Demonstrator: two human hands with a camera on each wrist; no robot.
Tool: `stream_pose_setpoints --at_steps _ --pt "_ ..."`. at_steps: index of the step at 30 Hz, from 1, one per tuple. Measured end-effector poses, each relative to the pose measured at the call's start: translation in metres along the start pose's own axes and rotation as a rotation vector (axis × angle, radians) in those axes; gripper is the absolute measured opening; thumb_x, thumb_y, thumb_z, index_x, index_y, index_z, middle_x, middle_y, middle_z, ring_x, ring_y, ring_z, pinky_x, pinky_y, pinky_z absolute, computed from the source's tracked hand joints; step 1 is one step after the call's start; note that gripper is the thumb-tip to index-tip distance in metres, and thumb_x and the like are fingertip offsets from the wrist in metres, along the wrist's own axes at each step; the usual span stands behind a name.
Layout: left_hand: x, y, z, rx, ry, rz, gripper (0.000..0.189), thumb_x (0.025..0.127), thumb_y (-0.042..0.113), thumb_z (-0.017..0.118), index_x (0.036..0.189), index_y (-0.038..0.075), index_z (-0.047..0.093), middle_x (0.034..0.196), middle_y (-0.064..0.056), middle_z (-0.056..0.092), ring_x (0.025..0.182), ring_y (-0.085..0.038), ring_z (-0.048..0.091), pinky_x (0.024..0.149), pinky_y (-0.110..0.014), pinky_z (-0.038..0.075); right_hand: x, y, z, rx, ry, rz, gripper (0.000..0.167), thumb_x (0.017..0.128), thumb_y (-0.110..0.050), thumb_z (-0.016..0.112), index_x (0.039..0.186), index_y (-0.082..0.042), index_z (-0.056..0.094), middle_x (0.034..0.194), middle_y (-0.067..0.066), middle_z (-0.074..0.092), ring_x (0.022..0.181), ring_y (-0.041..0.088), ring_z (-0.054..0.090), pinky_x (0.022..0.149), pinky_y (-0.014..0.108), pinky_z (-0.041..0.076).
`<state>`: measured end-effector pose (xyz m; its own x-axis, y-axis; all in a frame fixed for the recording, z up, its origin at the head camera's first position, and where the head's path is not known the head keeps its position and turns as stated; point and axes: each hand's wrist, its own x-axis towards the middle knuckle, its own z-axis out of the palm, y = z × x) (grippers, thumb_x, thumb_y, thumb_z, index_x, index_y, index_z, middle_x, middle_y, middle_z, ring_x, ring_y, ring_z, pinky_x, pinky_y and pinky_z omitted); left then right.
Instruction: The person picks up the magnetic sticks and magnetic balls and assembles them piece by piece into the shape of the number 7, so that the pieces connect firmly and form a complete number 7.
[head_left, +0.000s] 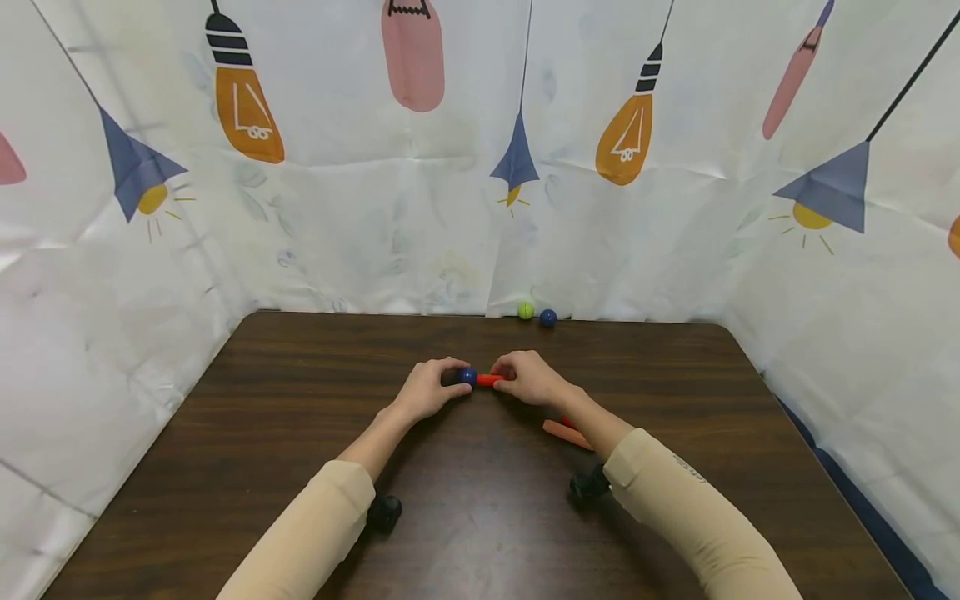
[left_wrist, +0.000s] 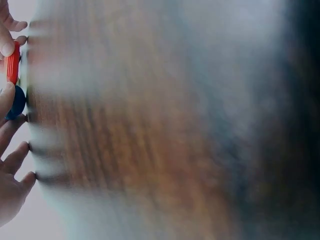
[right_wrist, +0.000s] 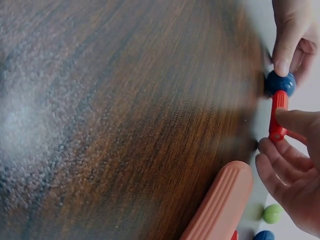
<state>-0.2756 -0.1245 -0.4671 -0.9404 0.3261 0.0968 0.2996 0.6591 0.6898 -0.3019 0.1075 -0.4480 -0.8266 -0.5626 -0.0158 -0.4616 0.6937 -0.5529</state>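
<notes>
My left hand point(head_left: 426, 390) pinches a glossy blue ball point(head_left: 467, 377) between thumb and fingers, over the far middle of the table. From the other side, my right hand point(head_left: 529, 379) grips a short ridged red rod point(head_left: 490, 380) by thumb and fingertips. In the right wrist view one end of the red rod point(right_wrist: 278, 114) meets the blue ball point(right_wrist: 281, 84), the two in line. The left wrist view catches the red rod point(left_wrist: 13, 64) and the blue ball point(left_wrist: 18, 102) only at its left edge.
Under my right forearm lies a ridged salmon-pink bar point(head_left: 567, 434), with a red piece point(head_left: 567, 422) partly hidden beside it. At the back edge of the dark wood table point(head_left: 315, 350) sit a green ball point(head_left: 526, 310) and another blue ball point(head_left: 548, 317), close to the printed curtain point(head_left: 360, 233).
</notes>
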Motion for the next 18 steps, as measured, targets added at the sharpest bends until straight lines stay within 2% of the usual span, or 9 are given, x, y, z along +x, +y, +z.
stream_pose_setpoints --at_steps 12,18 --pt "-0.0008 0.005 0.0009 0.001 0.029 -0.021 0.041 0.09 0.023 0.082 0.127 0.007 0.073 0.124 -0.013 0.071 0.122 -0.033 0.062 0.102 -0.049 0.048 -0.0007 -0.002 -0.0016 -0.002 -0.006 0.012 0.019 0.098 -0.014 0.073 0.114 -0.005 0.074 0.1 0.002 0.071 0.087 0.014 0.064 0.082 0.034 0.054" --pt "0.0 0.0063 0.0023 -0.081 0.033 -0.042 0.04 0.088 0.015 0.084 0.125 0.003 0.073 0.11 -0.012 0.075 0.099 -0.024 0.071 0.088 -0.042 0.057 -0.0014 -0.002 -0.0016 0.002 -0.009 0.015 0.019 0.097 -0.013 0.074 0.114 -0.006 0.074 0.099 0.002 0.07 0.086 0.013 0.063 0.082 0.033 0.054"
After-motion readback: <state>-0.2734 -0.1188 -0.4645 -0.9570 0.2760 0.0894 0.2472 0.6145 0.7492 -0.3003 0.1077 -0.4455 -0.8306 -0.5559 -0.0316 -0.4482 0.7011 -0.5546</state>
